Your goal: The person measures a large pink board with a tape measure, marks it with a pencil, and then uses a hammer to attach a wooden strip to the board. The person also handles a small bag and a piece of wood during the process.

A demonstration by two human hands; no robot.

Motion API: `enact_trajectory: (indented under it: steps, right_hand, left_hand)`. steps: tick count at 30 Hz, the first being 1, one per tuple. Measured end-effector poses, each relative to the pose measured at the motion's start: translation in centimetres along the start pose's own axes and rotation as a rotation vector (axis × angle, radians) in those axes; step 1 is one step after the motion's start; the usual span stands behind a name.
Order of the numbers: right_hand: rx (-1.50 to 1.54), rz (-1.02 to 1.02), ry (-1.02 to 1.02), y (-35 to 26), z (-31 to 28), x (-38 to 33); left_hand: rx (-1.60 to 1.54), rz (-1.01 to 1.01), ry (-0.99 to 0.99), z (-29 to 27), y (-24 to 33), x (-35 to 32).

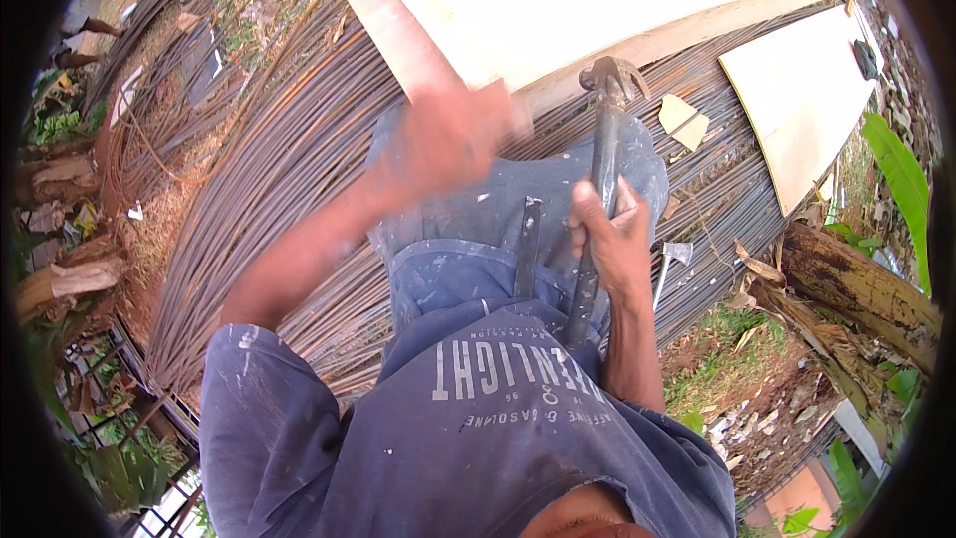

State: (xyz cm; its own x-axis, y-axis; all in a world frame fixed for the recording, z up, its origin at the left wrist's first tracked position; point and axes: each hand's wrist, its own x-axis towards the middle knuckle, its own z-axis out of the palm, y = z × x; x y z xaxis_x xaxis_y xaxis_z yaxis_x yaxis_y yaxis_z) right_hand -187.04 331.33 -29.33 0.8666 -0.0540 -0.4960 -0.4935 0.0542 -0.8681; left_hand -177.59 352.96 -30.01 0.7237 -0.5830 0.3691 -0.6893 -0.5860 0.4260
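Note:
My right hand (pixel 609 237) is closed round the dark handle of a claw hammer (pixel 606 144). The hammer's head points away from me, close to the near edge of a large pale wooden panel (pixel 597 0). My left hand (pixel 453 134) is smeared by motion over my left thigh, near that panel's left corner and a pale plank (pixel 393 15). Its fingers are too blurred to read. A dark flat bar (pixel 529 244) lies against my lap between the hands. To the right of my right hand, a small hatchet (pixel 676 255) rests on the metal rods.
Long rusty metal rods (pixel 284 139) spread beneath and around me. At the right lie a smaller pale panel (pixel 797 105) and a broken board scrap (pixel 684 122). A thick plant trunk (pixel 856 289) stands at the right edge. Someone's legs (pixel 90 40) show at far left.

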Motion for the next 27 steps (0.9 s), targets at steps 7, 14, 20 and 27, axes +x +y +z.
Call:
enact_trajectory:
  steps: [7,14,20,27]
  right_hand:
    - [0.692,0.286,-0.269,0.7,0.1,-2.0]
    - [1.474,0.661,-0.156,1.3,4.0,0.4]
    - [1.512,0.6,-0.209,1.0,9.5,-0.3]
    - [1.473,0.66,-0.212,0.1,13.9,0.0]
  left_hand:
    - [0.143,-0.009,0.118,0.9,-10.6,7.1]
    - [0.224,0.173,0.172,3.3,-11.9,7.0]
    - [0.291,0.198,0.117,3.7,-12.4,7.8]
    - [0.294,0.215,0.128,3.2,-12.7,7.4]
